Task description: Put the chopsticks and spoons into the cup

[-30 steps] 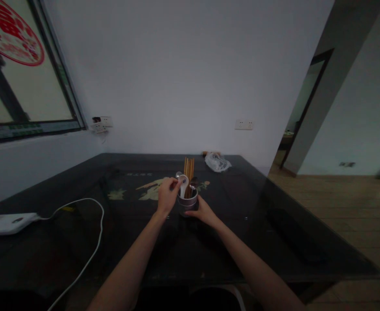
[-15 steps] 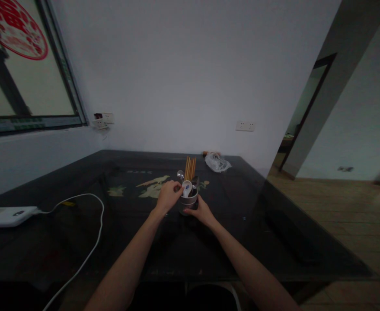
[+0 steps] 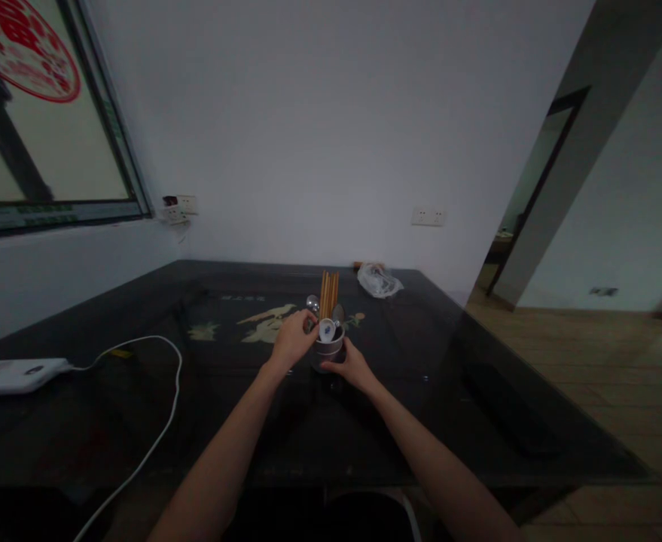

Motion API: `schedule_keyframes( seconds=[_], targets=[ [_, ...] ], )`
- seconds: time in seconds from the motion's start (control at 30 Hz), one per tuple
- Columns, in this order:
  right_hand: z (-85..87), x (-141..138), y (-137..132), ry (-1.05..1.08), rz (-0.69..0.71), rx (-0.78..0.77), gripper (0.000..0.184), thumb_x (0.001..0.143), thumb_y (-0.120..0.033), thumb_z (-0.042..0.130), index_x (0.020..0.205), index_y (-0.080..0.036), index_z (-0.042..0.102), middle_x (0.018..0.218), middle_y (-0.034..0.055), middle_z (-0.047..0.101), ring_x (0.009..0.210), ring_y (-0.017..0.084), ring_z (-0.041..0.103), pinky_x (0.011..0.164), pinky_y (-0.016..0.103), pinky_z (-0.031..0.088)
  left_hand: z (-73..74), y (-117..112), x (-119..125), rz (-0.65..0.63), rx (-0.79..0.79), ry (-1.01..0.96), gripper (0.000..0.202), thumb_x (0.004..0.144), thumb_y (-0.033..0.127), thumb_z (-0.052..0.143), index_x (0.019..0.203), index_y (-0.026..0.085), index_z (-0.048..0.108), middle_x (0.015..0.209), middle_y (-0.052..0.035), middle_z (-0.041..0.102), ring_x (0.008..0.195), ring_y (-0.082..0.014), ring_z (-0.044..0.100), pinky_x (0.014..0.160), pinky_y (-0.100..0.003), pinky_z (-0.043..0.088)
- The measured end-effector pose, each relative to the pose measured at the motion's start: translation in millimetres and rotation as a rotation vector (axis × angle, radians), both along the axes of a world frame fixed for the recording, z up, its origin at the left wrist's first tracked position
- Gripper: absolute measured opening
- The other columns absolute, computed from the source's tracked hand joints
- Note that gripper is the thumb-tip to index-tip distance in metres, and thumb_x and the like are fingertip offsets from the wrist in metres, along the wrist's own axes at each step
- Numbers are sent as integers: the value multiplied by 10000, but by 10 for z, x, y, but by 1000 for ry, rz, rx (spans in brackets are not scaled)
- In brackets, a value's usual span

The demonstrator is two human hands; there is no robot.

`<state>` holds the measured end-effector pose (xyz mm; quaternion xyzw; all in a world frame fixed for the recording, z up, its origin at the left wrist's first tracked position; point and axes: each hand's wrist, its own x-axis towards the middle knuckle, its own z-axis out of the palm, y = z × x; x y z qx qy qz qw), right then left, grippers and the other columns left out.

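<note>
A small metal cup (image 3: 320, 361) stands on the dark table, and my right hand (image 3: 354, 366) is wrapped round its right side. Several wooden chopsticks (image 3: 329, 295) rise upright from the cup. A white soup spoon (image 3: 327, 330) with a small blue mark sits at the cup's mouth. My left hand (image 3: 294, 339) is closed, with its thumb and fingers at the spoon's left edge. One shiny metal spoon (image 3: 312, 302) leans out at the left of the chopsticks; another metal spoon (image 3: 338, 313) stands at their right. The cup hides the lower ends.
At the table's back edge lies a clear plastic bag (image 3: 379, 280). A white device (image 3: 17, 376) with a white cable (image 3: 175, 384) rests on the left. Dark, flat and long, an object (image 3: 508, 406) lies at the right. Beyond the table stands a white wall (image 3: 308, 135).
The white spoon has tilted and sunk slightly at the cup's mouth, its bowl now facing me more. My left hand has moved slightly with it; my right hand stays on the cup.
</note>
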<state>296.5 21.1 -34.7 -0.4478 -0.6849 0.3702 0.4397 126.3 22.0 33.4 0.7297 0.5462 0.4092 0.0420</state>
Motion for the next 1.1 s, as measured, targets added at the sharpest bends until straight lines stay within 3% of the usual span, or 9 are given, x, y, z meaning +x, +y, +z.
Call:
schedule_keyframes(
  seconds=[0.17,0.3,0.5,0.67,0.93,1.1],
  targets=[
    [-25,7,21,0,-5,-4,682,531,-328,820,1119,-156,522,1126,113,637,1045,265,597,912,404,450,11,-2,4,-26,16,-140,89,754,218,563,835,183,561,659,29,483,646,-142,476,605,-246,340],
    [-39,18,28,-5,3,10,686,541,-344,816,1130,-156,517,1135,111,634,1055,262,592,915,402,449,-30,63,6,-81,23,-400,87,768,194,513,841,179,557,705,16,517,666,-136,494,642,-251,380],
    [-11,22,0,-23,-3,18,680,549,-342,813,1130,-156,512,1130,109,635,1038,253,599,913,395,450,-233,203,77,-116,-52,-985,142,765,267,541,879,184,560,892,-26,584,838,-151,562,749,-262,439],
    [-21,35,3,-45,-9,34,686,552,-350,812,1139,-156,513,1140,109,631,1065,263,588,922,406,445,-417,262,123,-133,-160,-1289,187,760,327,571,863,171,578,867,-26,601,846,-144,582,749,-248,446],
    [-8,27,-19,-43,-9,44,627,571,-310,805,1110,-156,522,1120,110,642,1035,258,604,893,397,465,-631,327,207,-152,-454,-1484,143,687,236,614,775,129,650,750,-28,679,714,-151,612,696,-252,452],
    [-33,35,-4,-50,-17,69,651,561,-320,810,1128,-167,529,1127,105,643,1055,266,596,905,406,458,-720,323,247,-216,-512,-1466,214,682,299,653,799,120,665,769,-53,701,743,-181,637,710,-274,464]
  ],
)
